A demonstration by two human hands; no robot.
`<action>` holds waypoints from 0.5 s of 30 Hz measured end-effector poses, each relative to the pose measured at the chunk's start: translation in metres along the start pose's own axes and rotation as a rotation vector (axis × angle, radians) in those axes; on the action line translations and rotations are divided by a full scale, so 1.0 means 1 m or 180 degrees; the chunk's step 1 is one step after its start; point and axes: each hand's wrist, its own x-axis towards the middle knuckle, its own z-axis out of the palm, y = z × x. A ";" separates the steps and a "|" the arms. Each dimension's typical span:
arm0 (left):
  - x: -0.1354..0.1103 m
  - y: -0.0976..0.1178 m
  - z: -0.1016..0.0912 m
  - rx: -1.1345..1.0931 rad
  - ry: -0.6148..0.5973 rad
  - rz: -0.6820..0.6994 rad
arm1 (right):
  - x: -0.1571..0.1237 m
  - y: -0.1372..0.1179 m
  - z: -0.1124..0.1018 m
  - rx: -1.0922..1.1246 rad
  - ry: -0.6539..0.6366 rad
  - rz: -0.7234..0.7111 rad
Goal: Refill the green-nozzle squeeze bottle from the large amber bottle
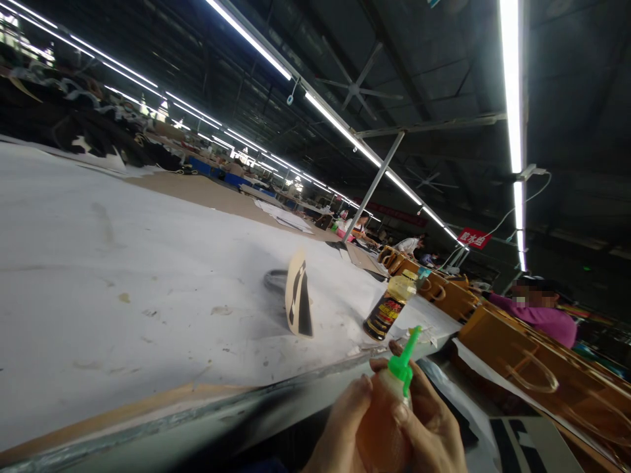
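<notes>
Both of my hands close around a soft, translucent squeeze bottle with amber contents, just off the table's front edge. My left hand grips its left side. My right hand wraps the right side, with the thumb pressed on the front. A green nozzle cap points up and to the right from the bottle's top. Beyond it on the table, a labelled clear bottle with yellowish liquid stands near the edge. A curved cream piece with black patches stands on the white surface, slightly blurred.
The table has a stained white covering. Brown bags with handles line the right side. A board with black strips lies at lower right. A person in a purple top is at the right. Dark material is heaped far left.
</notes>
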 end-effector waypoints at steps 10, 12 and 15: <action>-0.009 0.002 -0.005 0.0878 0.0046 0.0352 | -0.006 -0.001 -0.009 -0.0503 0.0402 -0.0913; -0.010 0.005 -0.001 0.1042 0.0120 0.0683 | -0.006 -0.002 -0.017 -0.0823 0.0558 -0.1454; -0.012 0.004 0.002 0.1141 0.0213 0.1123 | -0.008 -0.010 -0.025 -0.1420 0.0751 -0.1503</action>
